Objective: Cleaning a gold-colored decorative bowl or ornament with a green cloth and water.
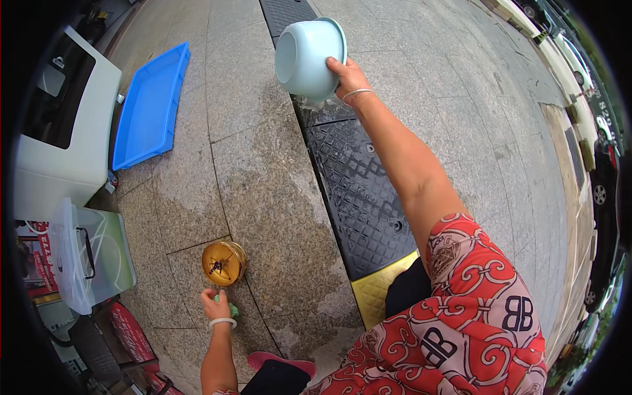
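Observation:
My right hand point(351, 79) grips the rim of a light blue plastic basin point(303, 61) at arm's length. The basin is tipped on its side above the ramp, its bottom towards the left and its inside hidden. My left hand point(216, 305) is low over the paving and holds a crumpled green cloth point(232, 308), partly hidden by the fingers. Just beyond that hand stands a round amber container point(227, 271) with a dark, leggy shape on it; what that shape is, I cannot tell.
Wet patches mark the stone paving point(276, 197) beside black ramp plates point(355, 187) with a yellow end section point(370, 286). To the left are a blue plastic tray point(150, 103), a white cabinet point(94, 94), a clear lidded storage box point(106, 256) and a dark chair point(94, 345). Parked cars point(600, 192) line the far right.

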{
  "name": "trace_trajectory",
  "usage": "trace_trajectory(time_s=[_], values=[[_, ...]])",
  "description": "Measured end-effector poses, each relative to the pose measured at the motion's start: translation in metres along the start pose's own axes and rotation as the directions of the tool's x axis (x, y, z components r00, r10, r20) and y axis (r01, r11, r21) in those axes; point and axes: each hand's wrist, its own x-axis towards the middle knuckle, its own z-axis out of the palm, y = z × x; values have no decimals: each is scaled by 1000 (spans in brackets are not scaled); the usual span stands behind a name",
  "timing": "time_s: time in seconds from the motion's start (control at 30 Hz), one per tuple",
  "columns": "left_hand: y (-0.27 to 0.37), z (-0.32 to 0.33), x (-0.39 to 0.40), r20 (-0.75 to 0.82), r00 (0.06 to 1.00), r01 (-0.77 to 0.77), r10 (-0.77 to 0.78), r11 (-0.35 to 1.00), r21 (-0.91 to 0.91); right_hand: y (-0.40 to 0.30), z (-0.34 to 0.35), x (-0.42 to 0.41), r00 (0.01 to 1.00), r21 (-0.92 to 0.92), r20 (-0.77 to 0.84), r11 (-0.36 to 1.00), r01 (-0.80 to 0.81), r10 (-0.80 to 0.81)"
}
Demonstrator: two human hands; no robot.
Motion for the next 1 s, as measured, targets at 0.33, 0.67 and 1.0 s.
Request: trace_trajectory(time_s=[0.33, 0.67, 1.0], values=[[7, -9, 18, 58, 960, -278, 276, 960, 32, -39, -7, -20, 967, 45, 183, 981, -187, 176], [3, -15, 29, 314, 836, -538, 450, 785, 307, -72, -86, -82, 959, -157, -60, 946, -284, 278], [20, -19, 47, 286, 817, -568, 501, 785, 247, -39, -85, -167, 796, 64, -492, 926, -372, 353]])
